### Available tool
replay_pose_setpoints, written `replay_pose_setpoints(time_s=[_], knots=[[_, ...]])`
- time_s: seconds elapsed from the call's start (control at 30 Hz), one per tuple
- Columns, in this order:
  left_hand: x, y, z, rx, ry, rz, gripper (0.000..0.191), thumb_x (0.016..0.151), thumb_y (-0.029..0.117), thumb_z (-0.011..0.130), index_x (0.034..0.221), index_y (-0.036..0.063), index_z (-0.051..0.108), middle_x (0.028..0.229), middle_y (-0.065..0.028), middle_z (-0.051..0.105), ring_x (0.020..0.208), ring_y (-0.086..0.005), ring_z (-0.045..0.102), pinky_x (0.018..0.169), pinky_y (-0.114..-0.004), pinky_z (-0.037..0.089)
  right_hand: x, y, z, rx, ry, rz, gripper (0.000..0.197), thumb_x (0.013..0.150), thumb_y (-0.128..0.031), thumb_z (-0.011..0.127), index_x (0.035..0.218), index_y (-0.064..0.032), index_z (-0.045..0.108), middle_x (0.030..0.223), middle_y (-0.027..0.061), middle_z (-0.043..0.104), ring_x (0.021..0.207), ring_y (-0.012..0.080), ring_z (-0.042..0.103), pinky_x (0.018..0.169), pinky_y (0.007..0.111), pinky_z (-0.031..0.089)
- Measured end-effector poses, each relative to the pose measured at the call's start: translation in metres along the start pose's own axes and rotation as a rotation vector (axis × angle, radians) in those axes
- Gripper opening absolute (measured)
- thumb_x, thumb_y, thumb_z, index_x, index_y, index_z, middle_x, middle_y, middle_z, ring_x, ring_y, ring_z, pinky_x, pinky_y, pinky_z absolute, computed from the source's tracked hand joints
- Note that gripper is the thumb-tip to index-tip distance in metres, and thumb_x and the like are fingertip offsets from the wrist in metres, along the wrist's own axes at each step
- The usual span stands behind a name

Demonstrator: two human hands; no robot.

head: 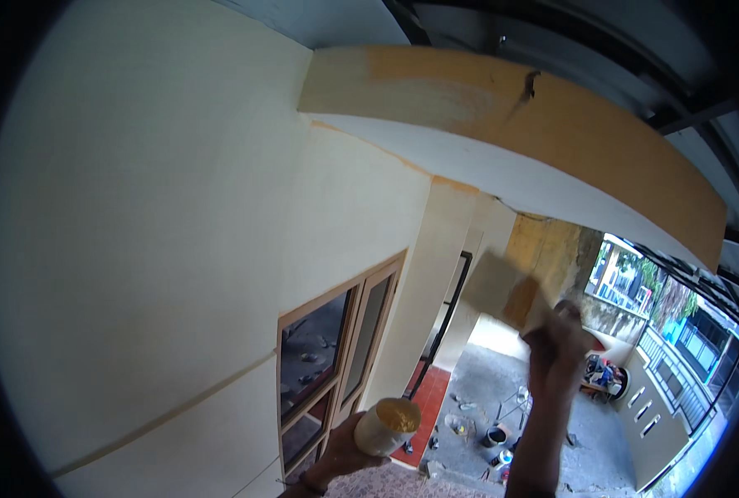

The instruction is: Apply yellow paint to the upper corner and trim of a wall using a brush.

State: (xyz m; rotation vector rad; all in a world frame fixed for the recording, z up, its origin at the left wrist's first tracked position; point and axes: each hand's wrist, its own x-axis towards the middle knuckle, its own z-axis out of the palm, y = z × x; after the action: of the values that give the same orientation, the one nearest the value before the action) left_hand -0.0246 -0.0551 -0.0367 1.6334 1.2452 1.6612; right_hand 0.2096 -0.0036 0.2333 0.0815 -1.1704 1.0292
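Observation:
Low in the middle of the head view, my left hand (344,449) grips a pale cup (379,436) whose inside is coated with yellowish paint. Further right, my right hand (556,345) is raised and blurred, closed around a wide flat paintbrush (500,289) that points up and left in the air. Above both hands runs a curved beam (594,124), orange-yellow along most of its face and pale cream at its left end, with a dark crack near its top edge. A cream wall (158,218) fills the left side.
A wood-framed window (316,355) is set in the wall below. Far down on the grey floor (481,367) stand a dark bucket (495,436) and several small items. A black pole (447,324) leans near the red tiles (428,398). Dark metal roof framing (687,115) crosses overhead.

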Motion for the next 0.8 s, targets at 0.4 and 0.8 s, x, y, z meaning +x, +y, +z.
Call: replay_pose_setpoints(time_s=[0.4, 0.8], knots=[[-0.039, 0.009, -0.004, 0.015, -0.026, -0.148, 0.093, 0.056, 0.024, 0.095, 0.133, 0.0049, 0.048, 0.123, -0.0133, 0.061, 0.114, -0.0254, 0.061, 0.098, -0.039, 0.049, 0.185, 0.054, 0.266, -0.687, -0.433, -0.596, 0.018, 0.076, -0.014, 0.071, 0.089, -0.0027, 0.069, 0.075, 0.0116, 0.071, 0.069, 0.0202, 0.072, 0.068, 0.03, 0.057], [-0.045, -0.001, -0.02, -0.025, 0.005, -0.21, 0.097, 0.052, 0.028, 0.096, 0.133, 0.0033, 0.049, 0.118, -0.0126, 0.063, 0.11, -0.024, 0.062, 0.096, -0.039, 0.049, 0.22, 0.04, 0.269, -0.695, -0.711, -0.316, 0.03, 0.08, -0.011, 0.072, 0.104, 0.0036, 0.064, 0.095, 0.0158, 0.068, 0.082, 0.0242, 0.072, 0.071, 0.032, 0.063]])
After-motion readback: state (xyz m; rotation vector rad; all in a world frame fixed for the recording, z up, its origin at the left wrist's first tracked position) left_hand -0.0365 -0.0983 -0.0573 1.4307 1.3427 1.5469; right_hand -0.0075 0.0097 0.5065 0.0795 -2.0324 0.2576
